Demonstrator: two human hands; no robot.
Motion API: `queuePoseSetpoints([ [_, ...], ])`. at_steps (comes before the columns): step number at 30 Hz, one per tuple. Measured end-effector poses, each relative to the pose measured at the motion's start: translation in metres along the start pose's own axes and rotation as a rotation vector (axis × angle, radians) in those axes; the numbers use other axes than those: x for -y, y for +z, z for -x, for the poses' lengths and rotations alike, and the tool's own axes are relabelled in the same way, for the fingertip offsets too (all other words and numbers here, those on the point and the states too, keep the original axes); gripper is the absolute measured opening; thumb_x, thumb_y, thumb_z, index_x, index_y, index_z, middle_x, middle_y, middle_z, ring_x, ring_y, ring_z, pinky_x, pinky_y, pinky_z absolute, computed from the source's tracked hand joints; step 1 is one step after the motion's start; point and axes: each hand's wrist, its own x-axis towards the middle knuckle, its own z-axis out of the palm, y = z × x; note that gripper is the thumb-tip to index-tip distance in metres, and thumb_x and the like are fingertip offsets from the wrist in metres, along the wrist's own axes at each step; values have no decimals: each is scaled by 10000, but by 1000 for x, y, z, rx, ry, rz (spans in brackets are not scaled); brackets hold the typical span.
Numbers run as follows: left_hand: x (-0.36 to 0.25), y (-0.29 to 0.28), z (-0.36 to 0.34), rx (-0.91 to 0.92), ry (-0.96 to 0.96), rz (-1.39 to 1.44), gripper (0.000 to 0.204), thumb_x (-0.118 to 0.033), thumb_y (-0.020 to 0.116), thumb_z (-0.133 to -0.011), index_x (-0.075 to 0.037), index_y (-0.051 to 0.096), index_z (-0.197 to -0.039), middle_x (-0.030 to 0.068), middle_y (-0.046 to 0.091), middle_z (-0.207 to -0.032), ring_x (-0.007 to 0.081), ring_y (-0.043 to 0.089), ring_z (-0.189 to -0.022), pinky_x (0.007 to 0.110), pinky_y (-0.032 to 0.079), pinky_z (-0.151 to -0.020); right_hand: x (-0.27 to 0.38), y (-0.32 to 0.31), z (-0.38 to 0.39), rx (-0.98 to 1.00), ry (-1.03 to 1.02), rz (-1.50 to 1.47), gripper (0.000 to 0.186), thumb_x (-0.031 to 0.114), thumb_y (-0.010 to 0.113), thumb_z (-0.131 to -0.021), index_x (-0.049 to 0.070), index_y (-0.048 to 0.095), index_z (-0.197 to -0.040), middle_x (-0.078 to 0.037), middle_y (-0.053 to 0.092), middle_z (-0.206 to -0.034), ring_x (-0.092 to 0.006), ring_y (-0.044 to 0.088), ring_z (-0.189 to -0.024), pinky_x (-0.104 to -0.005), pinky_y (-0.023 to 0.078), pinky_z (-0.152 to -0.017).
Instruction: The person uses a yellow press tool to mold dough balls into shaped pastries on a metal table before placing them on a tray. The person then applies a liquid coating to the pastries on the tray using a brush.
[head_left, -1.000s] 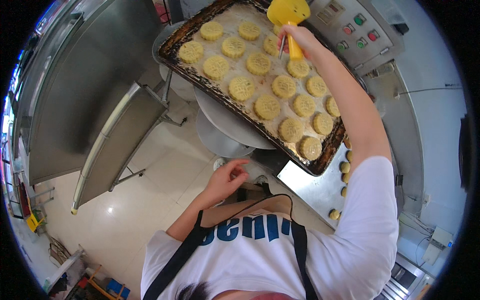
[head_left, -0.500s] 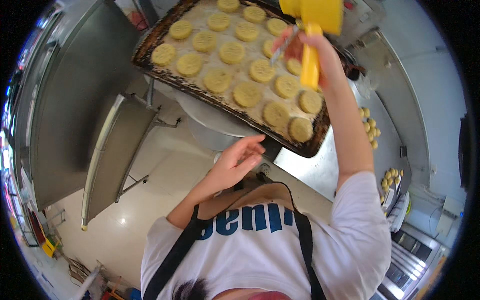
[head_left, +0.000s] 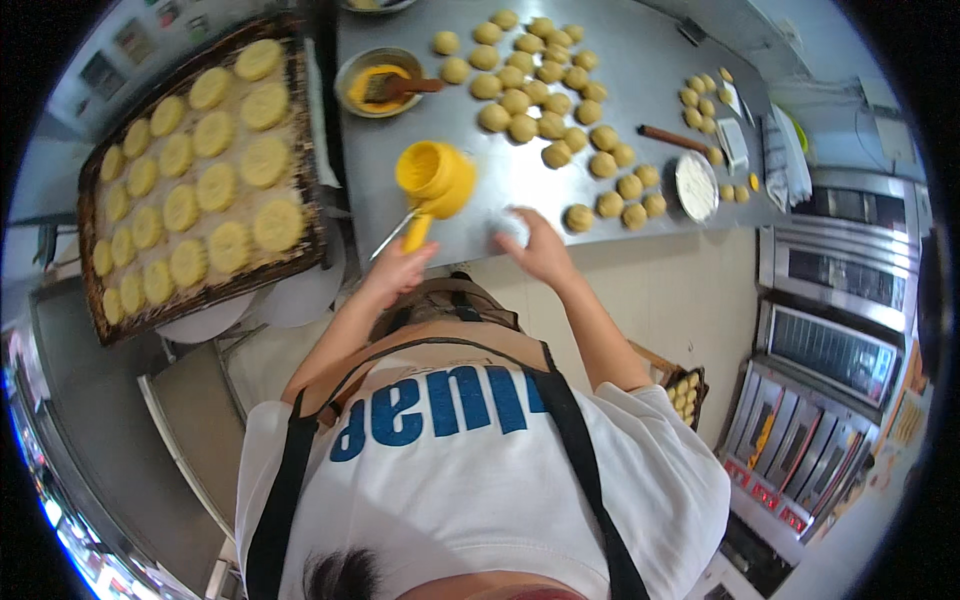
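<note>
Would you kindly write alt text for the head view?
A person at a steel table holds a yellow handled mould in the left hand while the right hand rests on a pale lump; dough balls cover the table, and a tray of pressed cookies sits left.

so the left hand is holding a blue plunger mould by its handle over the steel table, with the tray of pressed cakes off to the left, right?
Not quite: the mould is yellow, not blue. The head view shows the left hand gripping its yellow handle over the steel table, with the tray of pressed cakes to the left, as you said.
</note>
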Motion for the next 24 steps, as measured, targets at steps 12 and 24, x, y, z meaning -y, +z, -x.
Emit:
queuePoseSetpoints([
  [12,72,-33,-15,-414,232,-777,433,-431,662,-820,-26,623,-971,195,660,-880,353,638,-861,424,481,-743,-88,23,0,-310,455,-807,416,316,640,-879,51,557,-1188,-146,617,-1087,-315,593,-996,-433,495,-855],
  [24,112,-60,7,-350,309,-761,435,-438,667,-822,-20,613,-933,151,643,-786,282,632,-731,385,473,-650,72,70,-51,40,284,-1330,163,185,565,-865,24,580,-846,-108,621,-802,-202,621,-679,-296,530,-618],
])
